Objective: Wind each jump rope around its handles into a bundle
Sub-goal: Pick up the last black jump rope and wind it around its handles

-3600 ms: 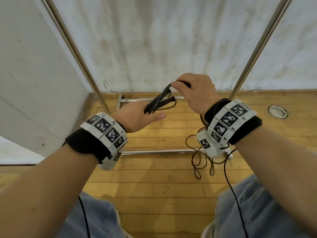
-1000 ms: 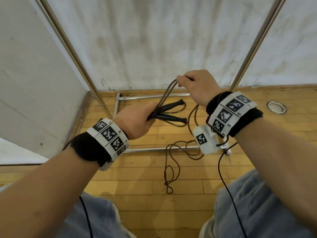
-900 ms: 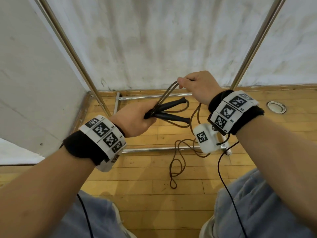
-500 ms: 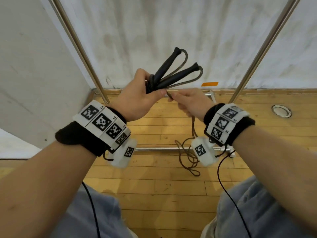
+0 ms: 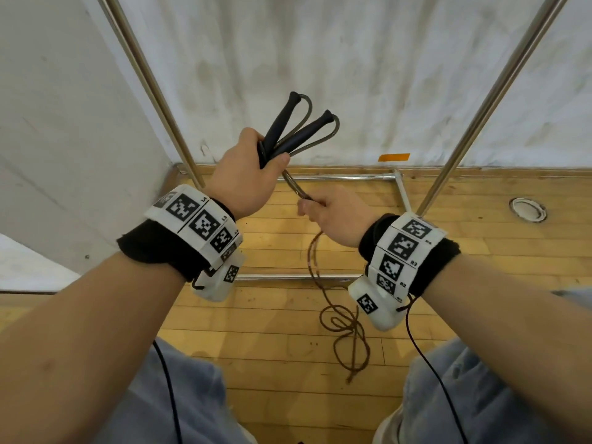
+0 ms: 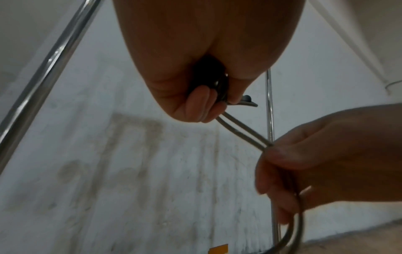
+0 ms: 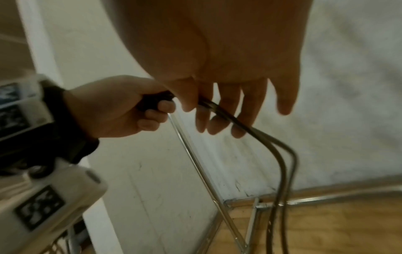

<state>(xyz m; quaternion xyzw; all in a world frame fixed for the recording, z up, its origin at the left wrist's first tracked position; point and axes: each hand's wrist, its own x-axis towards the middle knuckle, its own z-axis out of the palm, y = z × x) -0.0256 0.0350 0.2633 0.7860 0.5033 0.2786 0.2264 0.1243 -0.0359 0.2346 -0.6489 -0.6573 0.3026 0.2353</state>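
Observation:
My left hand (image 5: 253,174) grips two black jump rope handles (image 5: 294,129) together, their tips pointing up and away toward the wall. The brown rope (image 5: 344,328) loops out of the handle tips, passes back through my left fist and runs as a doubled strand (image 6: 241,130) down to my right hand (image 5: 333,216). My right hand pinches that doubled strand (image 7: 219,110) between thumb and fingers, just below and right of the left hand. The remaining rope hangs from the right hand and lies in loose coils on the floor.
A metal frame with slanted poles (image 5: 150,88) and floor rails (image 5: 339,178) stands against the white wall. A wooden floor (image 5: 480,238) lies below, with a round metal fitting (image 5: 527,209) at right. My knees in blue jeans (image 5: 464,395) are at the bottom.
The left hand has swung the handles from pointing right and low to pointing up. The right hand has dropped from above the handles to below them, drawing the doubled rope down.

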